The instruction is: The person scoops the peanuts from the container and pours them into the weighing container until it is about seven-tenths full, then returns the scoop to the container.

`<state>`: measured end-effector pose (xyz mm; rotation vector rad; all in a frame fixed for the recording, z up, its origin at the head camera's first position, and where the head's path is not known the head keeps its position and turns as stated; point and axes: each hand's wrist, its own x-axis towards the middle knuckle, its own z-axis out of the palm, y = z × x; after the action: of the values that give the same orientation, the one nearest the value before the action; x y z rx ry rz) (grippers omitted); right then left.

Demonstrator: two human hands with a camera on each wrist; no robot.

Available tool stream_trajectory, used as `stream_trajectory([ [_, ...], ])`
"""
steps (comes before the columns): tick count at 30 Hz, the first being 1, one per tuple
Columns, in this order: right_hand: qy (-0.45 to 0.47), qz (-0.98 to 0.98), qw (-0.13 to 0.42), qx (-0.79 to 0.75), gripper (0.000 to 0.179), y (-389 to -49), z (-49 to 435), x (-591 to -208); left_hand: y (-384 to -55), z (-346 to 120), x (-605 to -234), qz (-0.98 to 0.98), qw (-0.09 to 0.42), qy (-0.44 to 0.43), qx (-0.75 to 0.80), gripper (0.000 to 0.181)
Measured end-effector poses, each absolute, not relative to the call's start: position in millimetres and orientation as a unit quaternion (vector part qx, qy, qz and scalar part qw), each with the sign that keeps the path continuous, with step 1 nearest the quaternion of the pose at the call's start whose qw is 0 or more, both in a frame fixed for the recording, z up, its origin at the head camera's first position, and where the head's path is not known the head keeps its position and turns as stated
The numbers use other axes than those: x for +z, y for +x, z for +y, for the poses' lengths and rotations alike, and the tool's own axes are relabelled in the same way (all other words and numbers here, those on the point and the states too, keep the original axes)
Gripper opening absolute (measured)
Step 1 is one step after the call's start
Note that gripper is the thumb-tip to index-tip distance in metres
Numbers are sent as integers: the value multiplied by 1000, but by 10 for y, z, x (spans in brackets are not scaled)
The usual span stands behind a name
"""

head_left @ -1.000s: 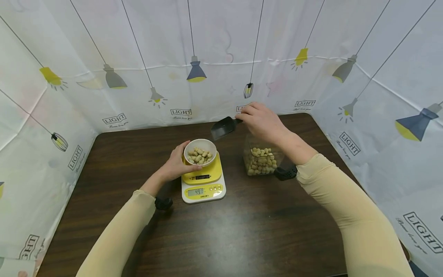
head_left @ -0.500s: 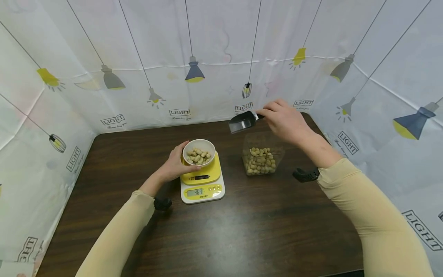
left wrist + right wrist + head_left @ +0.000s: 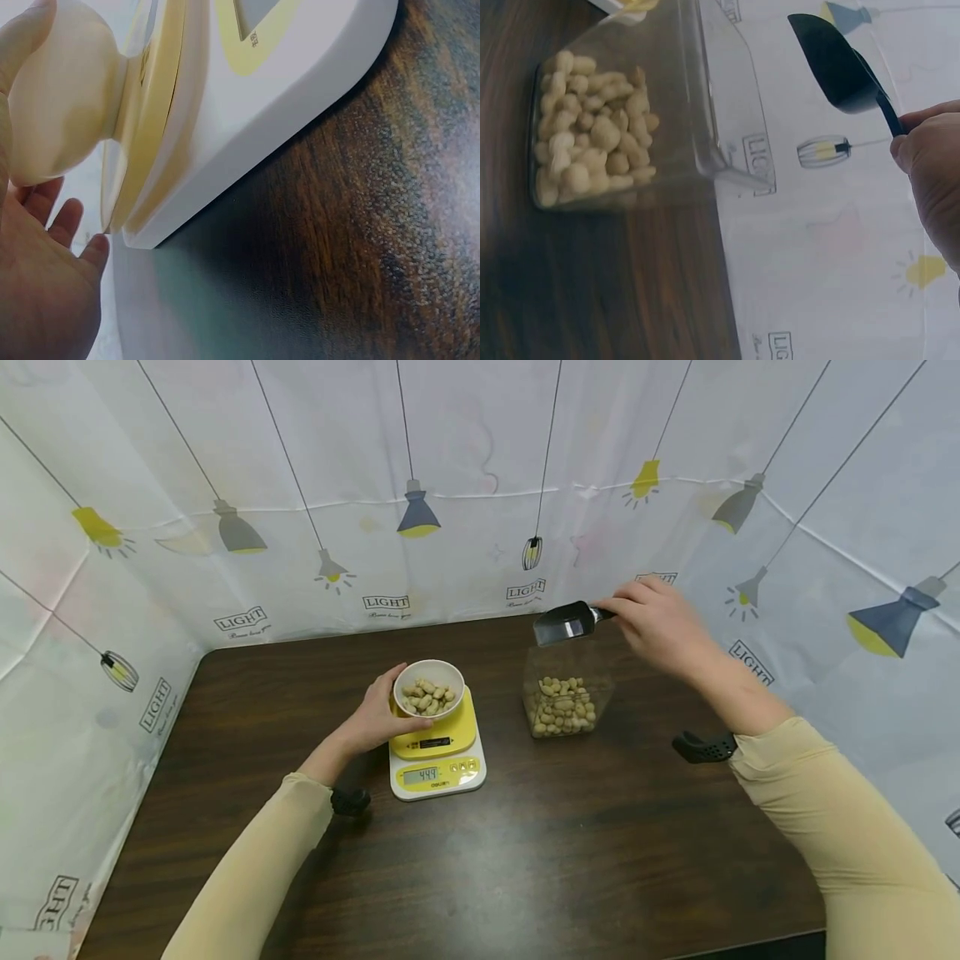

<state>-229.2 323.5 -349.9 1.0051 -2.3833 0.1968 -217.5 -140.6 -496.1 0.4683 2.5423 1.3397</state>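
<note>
My left hand (image 3: 375, 714) holds a small white bowl (image 3: 429, 672) by its side, thumb at the front and fingers behind. Peanuts in their shells (image 3: 427, 698) lie in the bowl, which stands on the yellow platform of a kitchen scale (image 3: 453, 737) with a lit display. With my right hand (image 3: 663, 625) I grip a black scoop (image 3: 564, 625) by its handle, high behind a clear plastic container (image 3: 567, 667). No peanuts show in the scoop. In the right wrist view, more peanuts (image 3: 592, 135) fill the container's lower part.
The dark wooden table (image 3: 495, 868) carries the scale and, to its right, the container. A white sheet printed with lamps (image 3: 480, 460) closes off the back and both sides, near the table's far edge.
My right hand has moved right with the scoop, from beside the bowl to over the container's back. The scale's reading has dropped. My left hand stays at the bowl.
</note>
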Motion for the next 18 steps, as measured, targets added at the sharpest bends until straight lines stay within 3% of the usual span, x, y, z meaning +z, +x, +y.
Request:
stream_trajectory([
  [9,355,-898,251,64,33,-2199,3420,-3530,-2111,-1420,-4799,874,102,168,444,125],
  [18,363,-906,216,10,30,-2164,3445,-3543,-1892,-1015,-4075,877,-46,240,414,120],
])
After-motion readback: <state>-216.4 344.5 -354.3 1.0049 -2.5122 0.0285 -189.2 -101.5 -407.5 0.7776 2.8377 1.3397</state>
